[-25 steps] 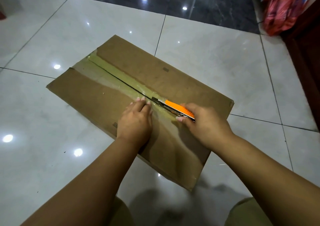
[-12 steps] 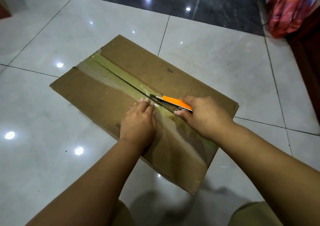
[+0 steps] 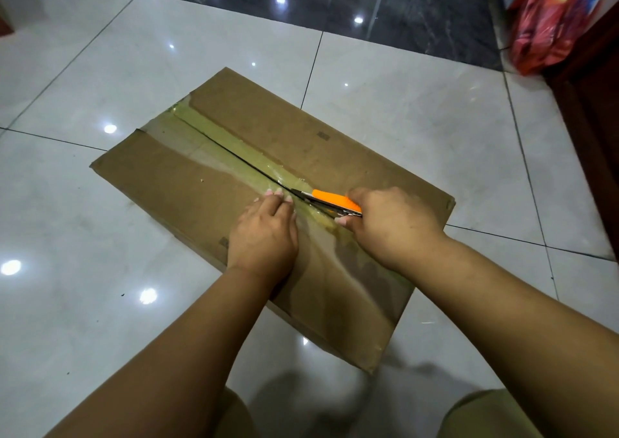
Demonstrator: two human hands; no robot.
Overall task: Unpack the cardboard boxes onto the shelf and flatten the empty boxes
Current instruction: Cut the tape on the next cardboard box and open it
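A brown cardboard box (image 3: 261,126) lies on the tiled floor with its taped seam facing up. The tape along the seam (image 3: 214,142) is slit open from the far end to the blade. My right hand (image 3: 392,226) grips an orange utility knife (image 3: 335,200), and its blade tip sits in the seam. My left hand (image 3: 264,233) presses flat on the near flap, fingertips right beside the blade. The tape under my hands is uncut and wrinkled.
White glossy floor tiles (image 3: 418,119) surround the box, with a dark tile strip (image 3: 402,8) beyond. A red plastic bag (image 3: 549,32) sits at the top right beside dark wooden furniture (image 3: 596,129). My knees show at the bottom edge.
The knife and my right hand have drawn a little nearer along the seam, lengthening the slit. My left hand stays pressed on the flap. The camera shifted slightly.
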